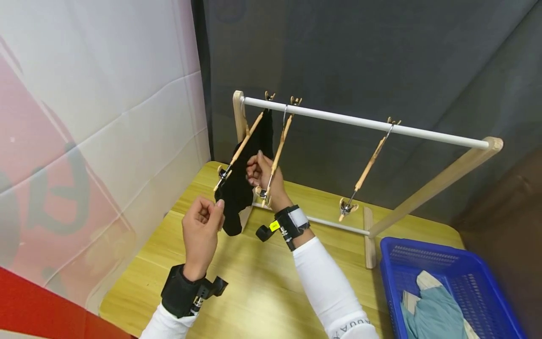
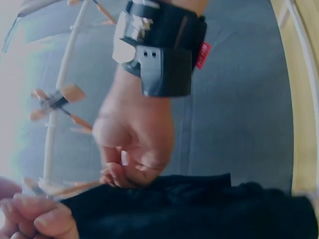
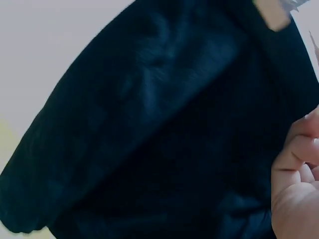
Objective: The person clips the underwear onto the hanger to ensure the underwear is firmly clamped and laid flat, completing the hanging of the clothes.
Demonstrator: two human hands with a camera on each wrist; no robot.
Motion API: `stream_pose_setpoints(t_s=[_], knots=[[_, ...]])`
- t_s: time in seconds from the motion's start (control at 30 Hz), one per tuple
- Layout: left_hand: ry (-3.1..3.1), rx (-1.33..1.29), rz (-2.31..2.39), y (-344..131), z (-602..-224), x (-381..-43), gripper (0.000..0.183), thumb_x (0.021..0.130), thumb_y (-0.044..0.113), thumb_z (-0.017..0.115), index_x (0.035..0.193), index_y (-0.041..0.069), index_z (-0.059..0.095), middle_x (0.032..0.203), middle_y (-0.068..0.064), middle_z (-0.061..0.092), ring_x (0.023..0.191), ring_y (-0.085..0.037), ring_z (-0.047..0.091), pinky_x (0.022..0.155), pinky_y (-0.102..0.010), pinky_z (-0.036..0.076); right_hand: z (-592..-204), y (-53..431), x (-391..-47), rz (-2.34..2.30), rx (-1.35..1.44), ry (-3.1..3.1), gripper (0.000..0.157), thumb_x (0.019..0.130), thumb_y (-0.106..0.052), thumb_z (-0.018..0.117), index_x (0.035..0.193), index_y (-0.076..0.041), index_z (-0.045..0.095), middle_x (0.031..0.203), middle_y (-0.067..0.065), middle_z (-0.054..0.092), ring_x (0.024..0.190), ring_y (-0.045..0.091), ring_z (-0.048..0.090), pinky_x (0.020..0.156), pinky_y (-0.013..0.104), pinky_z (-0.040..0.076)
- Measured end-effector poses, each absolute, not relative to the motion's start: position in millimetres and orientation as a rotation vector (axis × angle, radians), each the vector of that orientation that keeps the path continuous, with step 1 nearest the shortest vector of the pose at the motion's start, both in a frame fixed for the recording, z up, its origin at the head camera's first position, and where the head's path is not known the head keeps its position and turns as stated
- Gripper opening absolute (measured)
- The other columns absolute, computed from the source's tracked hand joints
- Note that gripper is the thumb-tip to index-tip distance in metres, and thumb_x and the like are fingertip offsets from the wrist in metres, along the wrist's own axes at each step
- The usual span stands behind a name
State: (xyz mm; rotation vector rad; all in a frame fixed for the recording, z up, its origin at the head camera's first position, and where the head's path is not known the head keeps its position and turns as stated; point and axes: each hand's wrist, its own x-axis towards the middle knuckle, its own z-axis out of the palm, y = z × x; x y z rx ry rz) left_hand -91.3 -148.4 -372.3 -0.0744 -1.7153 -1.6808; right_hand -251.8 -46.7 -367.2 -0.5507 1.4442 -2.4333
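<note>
A black garment [image 1: 237,193] hangs from the leftmost wooden clip hanger [image 1: 245,139], lower end near the table. At its near edge is my left hand [image 1: 203,230], fingers loosely curled, thumb tip right at the cloth; this hand [image 2: 37,219] also shows low in the left wrist view. Between this hanger and a second clip hanger [image 1: 279,146] is my right hand [image 1: 268,176], fingers loosely bent, overlapping the cloth. In the right wrist view, no cloth shows between the bent fingers of the right hand [image 3: 299,174], beside the dark fabric [image 3: 164,139].
The hangers hook over a white rail [image 1: 338,117] on a wooden-ended rack [image 1: 440,188]. A third clip hanger [image 1: 368,169] hangs farther right. A blue basket [image 1: 427,245] holds light blue and cream clothes [image 1: 438,310] at the right of the wooden table [image 1: 262,282].
</note>
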Motion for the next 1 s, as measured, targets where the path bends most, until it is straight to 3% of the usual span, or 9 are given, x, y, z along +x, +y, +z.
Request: stream_pose_setpoints(t_s=[0.17,0.37,0.67,1.0], knots=[[-1.694,-0.160,-1.660,-138.2,-372.8,-86.0,0.022,0.094,-0.007,0.054,0.074,-0.003,0.044,0.057,-0.005,0.042,0.048,-0.012,0.038,0.044,-0.026,0.028,-370.8,-35.1,-260.6,-2.575,-0.381,1.235,0.046,0.105,-0.037,0.031,0.081,-0.007,0.056,0.062,0.001,0.048,0.049,0.009,0.042,0.044,0.018,0.032],[-1.961,-0.213,-1.552,-126.5,-368.5,-98.2,0.023,0.092,0.005,0.064,0.076,0.008,0.047,0.060,0.002,0.039,0.050,-0.012,0.037,0.048,-0.024,0.028,-358.0,-28.4,-268.2,-2.673,-0.532,1.096,0.051,0.102,-0.049,0.032,0.088,-0.006,0.055,0.059,0.000,0.042,0.047,0.008,0.036,0.043,0.018,0.029],[-2.091,-0.260,-1.446,-116.9,-363.1,-116.5,0.030,0.086,0.015,0.074,0.073,0.009,0.047,0.061,0.003,0.038,0.052,-0.011,0.036,0.048,-0.024,0.025,-346.8,-23.8,-269.2,-2.638,-0.703,1.126,0.027,0.105,-0.024,0.038,0.090,-0.006,0.050,0.056,-0.002,0.037,0.042,0.004,0.033,0.041,0.017,0.025],[-2.049,-0.186,-1.423,-112.2,-361.8,-117.6,0.037,0.082,0.003,0.074,0.064,0.007,0.041,0.057,0.001,0.031,0.050,-0.012,0.033,0.048,-0.025,0.022,-338.2,-19.4,-262.6,-2.666,-0.846,1.253,0.024,0.104,-0.023,0.041,0.089,-0.007,0.051,0.057,-0.001,0.038,0.044,0.005,0.034,0.041,0.017,0.027]])
